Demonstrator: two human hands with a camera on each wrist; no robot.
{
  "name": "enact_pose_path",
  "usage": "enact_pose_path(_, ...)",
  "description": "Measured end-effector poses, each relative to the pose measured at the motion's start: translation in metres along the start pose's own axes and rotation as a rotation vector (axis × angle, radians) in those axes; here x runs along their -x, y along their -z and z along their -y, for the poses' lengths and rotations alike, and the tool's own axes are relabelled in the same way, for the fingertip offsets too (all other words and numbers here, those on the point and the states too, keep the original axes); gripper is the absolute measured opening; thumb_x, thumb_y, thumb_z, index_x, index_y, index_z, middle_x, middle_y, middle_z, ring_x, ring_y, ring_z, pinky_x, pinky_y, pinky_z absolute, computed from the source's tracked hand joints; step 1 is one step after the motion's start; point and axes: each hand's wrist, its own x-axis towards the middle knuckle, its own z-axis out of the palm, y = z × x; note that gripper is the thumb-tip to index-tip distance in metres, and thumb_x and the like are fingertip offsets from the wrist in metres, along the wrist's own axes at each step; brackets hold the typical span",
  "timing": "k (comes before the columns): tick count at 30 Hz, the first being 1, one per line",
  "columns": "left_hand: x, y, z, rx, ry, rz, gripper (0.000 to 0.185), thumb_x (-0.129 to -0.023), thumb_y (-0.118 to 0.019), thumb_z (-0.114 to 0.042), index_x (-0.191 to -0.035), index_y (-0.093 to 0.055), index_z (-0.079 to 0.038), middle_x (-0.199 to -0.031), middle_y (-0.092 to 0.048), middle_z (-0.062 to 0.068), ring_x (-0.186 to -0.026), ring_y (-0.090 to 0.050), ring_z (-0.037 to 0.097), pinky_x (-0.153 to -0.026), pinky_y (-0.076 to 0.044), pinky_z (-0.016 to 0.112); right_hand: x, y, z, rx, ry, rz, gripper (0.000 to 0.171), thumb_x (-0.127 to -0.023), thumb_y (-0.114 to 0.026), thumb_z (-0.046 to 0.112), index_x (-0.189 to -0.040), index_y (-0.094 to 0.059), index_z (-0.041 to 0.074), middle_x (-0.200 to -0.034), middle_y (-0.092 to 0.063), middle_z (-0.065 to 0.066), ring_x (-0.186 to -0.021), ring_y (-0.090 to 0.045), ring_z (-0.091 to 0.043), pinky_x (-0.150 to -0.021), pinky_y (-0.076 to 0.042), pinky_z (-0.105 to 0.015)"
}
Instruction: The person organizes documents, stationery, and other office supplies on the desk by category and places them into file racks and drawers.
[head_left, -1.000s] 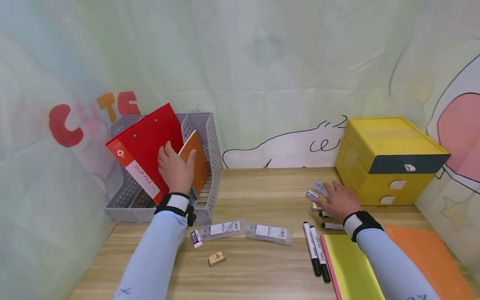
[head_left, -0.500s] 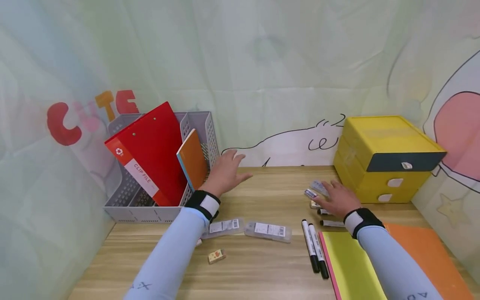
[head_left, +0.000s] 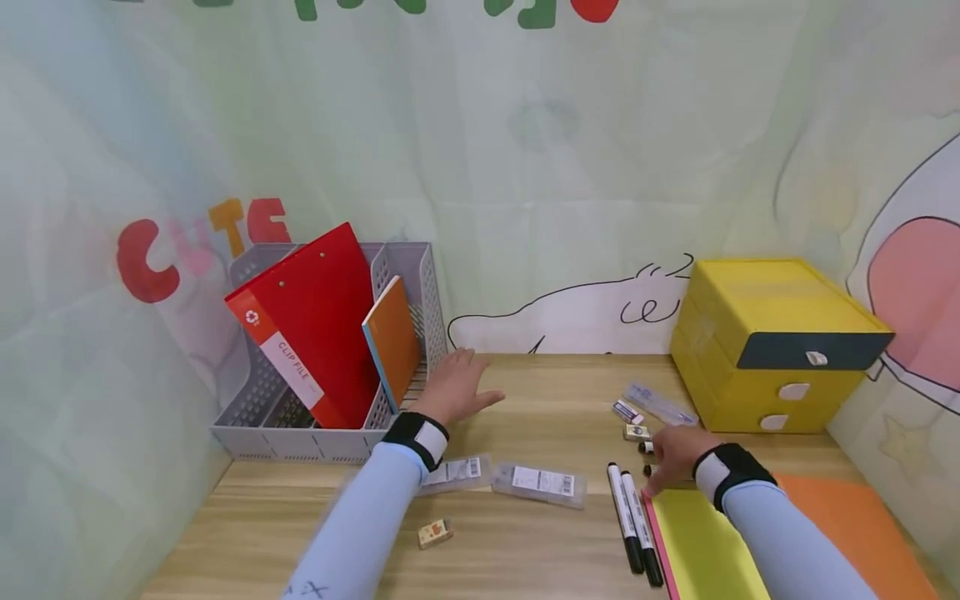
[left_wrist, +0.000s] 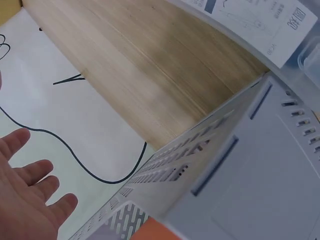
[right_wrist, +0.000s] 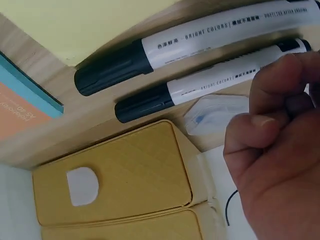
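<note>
In the head view my left hand hovers beside the right wall of a grey desk organizer, its fingers spread and holding nothing. A red clip file and an orange notebook lean inside the organizer. At right, my right hand reaches down over two black-capped markers, near the top edge of a yellow notebook. The right wrist view shows its fingers loosely bent near the ends of the large marker and a second marker. Nothing is visibly held; some fingertips are hidden.
A yellow drawer box stands at the back right. Near it lie a clear plastic case and an eraser. Two more markers lie left of the yellow notebook. An orange notebook, labelled cases and a small eraser lie in front.
My left hand has left the clip file and orange notebook and moved right, outside the organizer. My right hand has drawn back from the plastic case toward the yellow notebook, its fingers now more bent.
</note>
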Motion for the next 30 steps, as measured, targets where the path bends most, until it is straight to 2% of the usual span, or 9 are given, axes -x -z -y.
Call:
enact_pose_path(4, 0.003, -0.002, -0.003, -0.003, -0.011, 0.005, 0.067, -0.094, -0.060, -0.056, -0.142, -0.054, -0.009, -0.150, -0.043, 0.020, -0.143, -0.032, 0.036, -0.117, -0.023, 0.048, 0.003, -0.009, -0.002, 0.079, 0.003, 0.000, 0.052, -0.062, -0.091, 0.050, -0.078, -0.060, 0.012, -0.069, -0.054, -0.002, -0.063, -0.050, -0.019, -0.058, -0.035, -0.031)
enact_pose_path(9, 0.004, -0.001, -0.005, -0.003, -0.018, -0.003, 0.066, -0.095, -0.059, -0.054, -0.143, -0.052, -0.010, -0.150, -0.043, 0.019, -0.143, -0.032, 0.035, -0.118, -0.023, 0.047, 0.003, -0.007, -0.004, 0.136, 0.031, -0.067, 0.044, -0.068, -0.089, 0.045, -0.077, -0.064, 0.010, -0.065, -0.052, -0.001, -0.060, -0.048, -0.018, -0.057, -0.034, -0.031)
enact_pose_path(15, 0.006, 0.001, 0.000, -0.009, -0.012, 0.008, 0.065, -0.096, -0.058, -0.053, -0.142, -0.053, -0.008, -0.148, -0.045, 0.019, -0.141, -0.035, 0.035, -0.116, -0.026, 0.048, -0.001, -0.004, -0.003, 0.110, 0.087, -0.164, 0.031, -0.077, -0.085, 0.035, -0.074, -0.065, 0.012, -0.062, -0.051, 0.002, -0.057, -0.047, -0.016, -0.055, -0.033, -0.029)
enact_pose_path(21, 0.006, 0.002, 0.004, -0.008, -0.001, 0.019, 0.065, -0.096, -0.058, -0.053, -0.142, -0.052, -0.008, -0.148, -0.045, 0.018, -0.140, -0.035, 0.034, -0.115, -0.028, 0.049, -0.001, 0.003, 0.005, 0.059, 0.078, -0.135, 0.031, -0.075, -0.086, 0.039, -0.076, -0.071, 0.012, -0.065, -0.055, 0.002, -0.060, -0.049, -0.017, -0.056, -0.034, -0.030)
enact_pose_path(28, 0.007, -0.002, 0.001, -0.003, 0.005, 0.024, 0.063, -0.095, -0.060, -0.052, -0.141, -0.053, -0.010, -0.147, -0.046, 0.016, -0.139, -0.037, 0.033, -0.113, -0.032, 0.050, 0.001, -0.005, 0.005, 0.045, 0.087, -0.108, 0.029, -0.074, -0.087, 0.032, -0.069, -0.067, 0.013, -0.056, -0.041, 0.004, -0.053, -0.043, -0.014, -0.053, -0.027, -0.027)
enact_pose_path(30, 0.007, -0.003, -0.001, -0.004, 0.006, 0.026, 0.063, -0.095, -0.061, -0.052, -0.141, -0.054, -0.010, -0.147, -0.046, 0.016, -0.139, -0.037, 0.032, -0.113, -0.032, 0.049, 0.000, -0.007, 0.003, 0.050, 0.090, -0.111, 0.028, -0.074, -0.087, 0.031, -0.069, -0.067, 0.012, -0.057, -0.043, 0.004, -0.054, -0.044, -0.015, -0.053, -0.028, -0.027)
